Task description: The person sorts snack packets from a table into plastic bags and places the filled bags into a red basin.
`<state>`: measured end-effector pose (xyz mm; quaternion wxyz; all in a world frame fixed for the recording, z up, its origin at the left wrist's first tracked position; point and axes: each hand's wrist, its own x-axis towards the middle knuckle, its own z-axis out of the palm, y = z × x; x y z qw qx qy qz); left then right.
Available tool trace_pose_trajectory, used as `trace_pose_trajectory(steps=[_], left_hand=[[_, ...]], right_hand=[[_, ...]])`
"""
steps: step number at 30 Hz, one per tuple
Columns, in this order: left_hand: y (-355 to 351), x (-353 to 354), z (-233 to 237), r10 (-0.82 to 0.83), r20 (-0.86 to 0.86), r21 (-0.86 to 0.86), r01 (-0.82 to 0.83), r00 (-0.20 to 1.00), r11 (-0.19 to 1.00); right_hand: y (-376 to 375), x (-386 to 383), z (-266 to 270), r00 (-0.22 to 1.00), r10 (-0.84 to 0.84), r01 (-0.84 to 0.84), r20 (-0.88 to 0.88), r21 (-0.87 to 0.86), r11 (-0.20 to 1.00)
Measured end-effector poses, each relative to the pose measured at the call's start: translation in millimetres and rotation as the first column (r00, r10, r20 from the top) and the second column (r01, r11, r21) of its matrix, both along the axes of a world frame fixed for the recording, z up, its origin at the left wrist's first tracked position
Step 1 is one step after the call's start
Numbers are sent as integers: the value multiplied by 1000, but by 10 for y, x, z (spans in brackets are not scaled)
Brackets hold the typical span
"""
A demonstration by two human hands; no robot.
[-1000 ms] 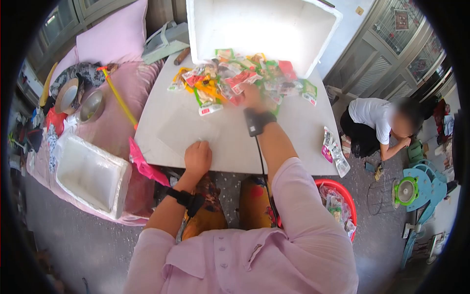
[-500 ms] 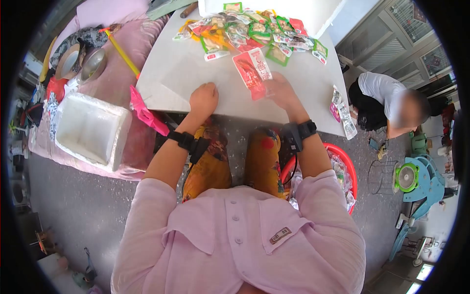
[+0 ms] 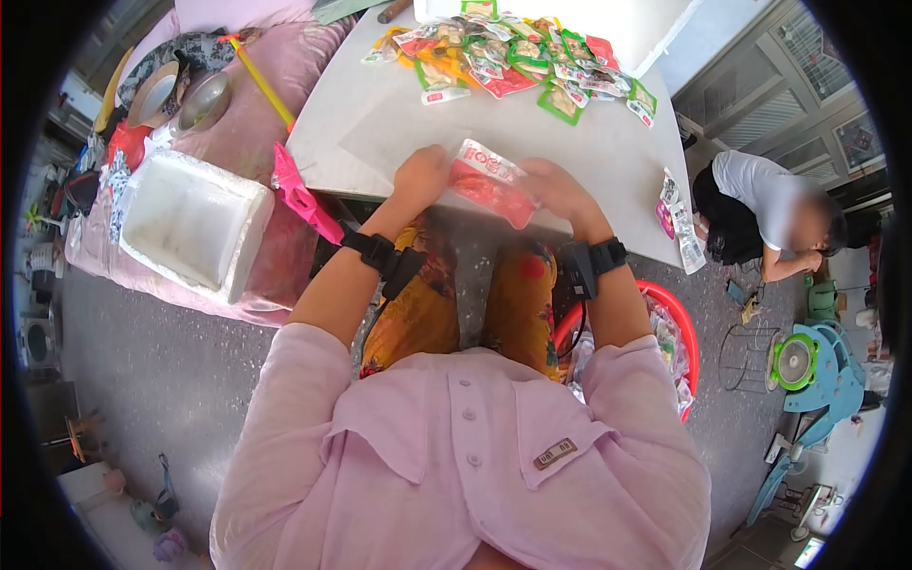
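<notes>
A red and white snack packet (image 3: 489, 188) is tilted above the near edge of the table. My right hand (image 3: 560, 192) is closed on the packet's right side, fingers and thumb pinching it. My left hand (image 3: 421, 179) is curled shut right at the packet's left edge. Whether it grips that edge or something small is hidden by the fingers. Farther back on the table lies a heap of small snack packets (image 3: 532, 59) in green, orange, red and white.
The pale table (image 3: 380, 123) has wrappers (image 3: 676, 220) at its right corner. A red basket (image 3: 692, 356) of packets stands by my right leg. To the left are a foam box (image 3: 195, 223) and a pink tool (image 3: 302, 199). A person (image 3: 774, 204) crouches at right.
My right hand has brought the packet down towards me, and it has turned. My left hand has come up beside its left edge. The whole view has shifted slightly.
</notes>
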<state>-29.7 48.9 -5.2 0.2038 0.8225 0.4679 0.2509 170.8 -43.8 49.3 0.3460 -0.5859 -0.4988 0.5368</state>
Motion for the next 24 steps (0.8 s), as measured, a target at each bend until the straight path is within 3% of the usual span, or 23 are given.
trace_pose_trajectory(steps=[4,6,10,13,14,17,20,23,24], left_hand=[[-119,10,158,0,-149,89,13,989,996],[-169,17,149,-23,-181,88,40,983,995],[-227,99,128,-38,-149,103,54,988,993],[-267,129,193,-74,-104,27,77,992,997],[-270,140,187,-61,-112,26,65,992,998],[-243,106,162,-32,-110,45,37,993,998],[-315,59,125,-66,-84,93,74,994,993],[-255,96,70,-110,-76,130,119,991,984],[-248,134,138,-83,-73,129,92,994,987]], right_hand=[[85,-41,6,999,40,-39,31,-39,998],[152,-45,-142,997,18,-21,-69,-36,999],[390,-89,-359,992,13,-19,-127,-40,999],[345,-281,-267,975,-77,84,-211,23,996],[190,-436,-12,950,-190,197,-247,4,980],[291,-277,-243,996,85,-85,-31,8,996],[196,-244,-75,953,182,-172,243,-59,983],[309,-188,-132,980,9,-14,199,22,1000],[387,-215,-226,991,-130,129,-26,-37,991]])
